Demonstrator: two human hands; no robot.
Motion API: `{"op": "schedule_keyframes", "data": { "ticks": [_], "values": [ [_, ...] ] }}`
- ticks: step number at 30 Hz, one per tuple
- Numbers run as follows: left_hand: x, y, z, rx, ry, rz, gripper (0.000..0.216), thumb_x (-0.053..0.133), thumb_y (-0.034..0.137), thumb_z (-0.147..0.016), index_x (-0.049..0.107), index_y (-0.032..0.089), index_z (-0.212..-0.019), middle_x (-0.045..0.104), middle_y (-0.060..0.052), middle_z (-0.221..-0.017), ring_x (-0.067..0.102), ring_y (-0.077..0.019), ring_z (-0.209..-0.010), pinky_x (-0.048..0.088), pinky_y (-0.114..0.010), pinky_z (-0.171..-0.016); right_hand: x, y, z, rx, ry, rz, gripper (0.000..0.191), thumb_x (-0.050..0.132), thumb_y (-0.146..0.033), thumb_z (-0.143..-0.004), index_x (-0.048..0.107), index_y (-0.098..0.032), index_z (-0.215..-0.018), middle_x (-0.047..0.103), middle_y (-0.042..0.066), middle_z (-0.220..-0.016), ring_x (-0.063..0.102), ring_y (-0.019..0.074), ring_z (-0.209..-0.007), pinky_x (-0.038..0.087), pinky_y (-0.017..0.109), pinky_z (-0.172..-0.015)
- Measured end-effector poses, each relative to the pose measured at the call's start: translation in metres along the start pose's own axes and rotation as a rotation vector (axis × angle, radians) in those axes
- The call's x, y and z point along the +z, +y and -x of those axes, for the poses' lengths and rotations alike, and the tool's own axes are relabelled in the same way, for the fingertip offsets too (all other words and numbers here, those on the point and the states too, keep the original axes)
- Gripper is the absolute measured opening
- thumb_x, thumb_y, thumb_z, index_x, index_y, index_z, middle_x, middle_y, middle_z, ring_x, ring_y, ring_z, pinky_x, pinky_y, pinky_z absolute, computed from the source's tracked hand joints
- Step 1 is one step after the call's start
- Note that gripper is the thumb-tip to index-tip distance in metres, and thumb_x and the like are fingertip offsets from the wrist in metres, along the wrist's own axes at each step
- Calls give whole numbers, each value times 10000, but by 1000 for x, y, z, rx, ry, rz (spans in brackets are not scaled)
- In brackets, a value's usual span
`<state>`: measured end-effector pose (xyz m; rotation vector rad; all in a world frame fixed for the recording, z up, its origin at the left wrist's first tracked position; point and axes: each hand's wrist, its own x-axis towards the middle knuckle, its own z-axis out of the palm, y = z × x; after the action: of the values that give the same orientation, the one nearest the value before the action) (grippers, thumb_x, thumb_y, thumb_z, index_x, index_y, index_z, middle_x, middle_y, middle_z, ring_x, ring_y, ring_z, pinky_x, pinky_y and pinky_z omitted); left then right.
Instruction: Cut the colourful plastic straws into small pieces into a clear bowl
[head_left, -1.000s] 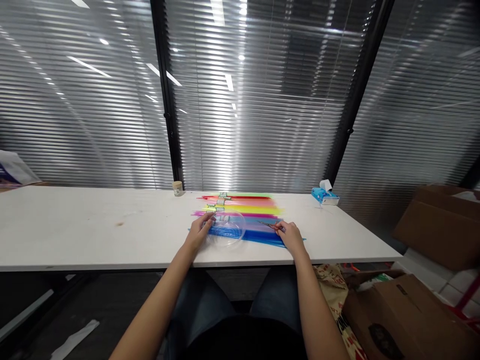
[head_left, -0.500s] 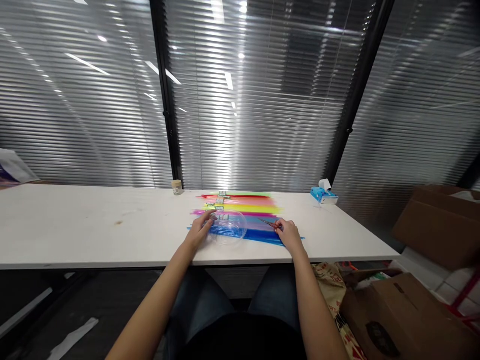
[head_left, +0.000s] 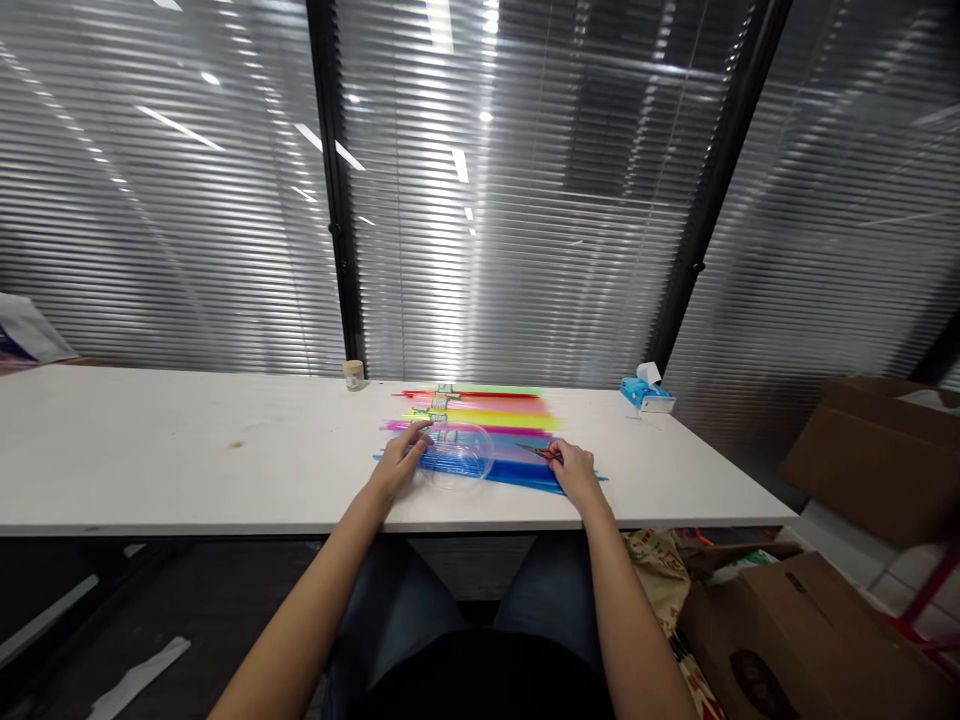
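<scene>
My left hand (head_left: 403,455) grips the left rim of a clear, round plastic bowl (head_left: 459,462), thumb and fingers closed at its edge. The bowl stands on several packs of thin coloured sticks (head_left: 525,470), and the blue ones show through it. In my right hand (head_left: 574,468) is a pair of scissors (head_left: 534,450) with reddish handles, its blades pointing left toward the bowl. Behind the blue sticks lie purple, yellow, pink, red and green packs (head_left: 510,416), some with paper labels.
A white table (head_left: 187,450) spans the view before a window with blinds. At its back stand a small lidded jar (head_left: 353,375) and, on the right, a blue tissue pack (head_left: 646,390). Cardboard boxes (head_left: 817,630) and a brown paper bag (head_left: 657,570) are to the right, below.
My right hand and the scissors have shifted very slightly left. The left hand and the bowl stay in place; the view has moved a little.
</scene>
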<state>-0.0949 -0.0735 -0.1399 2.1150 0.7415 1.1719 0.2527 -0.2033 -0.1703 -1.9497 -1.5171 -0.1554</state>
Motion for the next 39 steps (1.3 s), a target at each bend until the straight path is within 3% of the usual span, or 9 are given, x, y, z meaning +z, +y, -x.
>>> {"op": "schedule_keyframes", "data": {
  "ticks": [19,39],
  "values": [
    [1,-15,-2,-11,-14,2,676,429,649,-984,597,150,-1409,749,-110,-1034,675,-299,-1027,477,-437,-972,-2,1,0,-80,-20,-138,226,507,-39,-806,614,-227,-868,730,74,-937,645,275,-903,447,347,-815],
    [2,-9,-2,-27,2,-10,692,422,662,-969,620,148,-1388,765,-105,-986,694,-314,-1023,488,-451,-972,2,6,-4,-83,2,-242,247,519,-37,-752,649,-234,-826,754,60,-901,677,269,-891,503,351,-821]
  ]
}}
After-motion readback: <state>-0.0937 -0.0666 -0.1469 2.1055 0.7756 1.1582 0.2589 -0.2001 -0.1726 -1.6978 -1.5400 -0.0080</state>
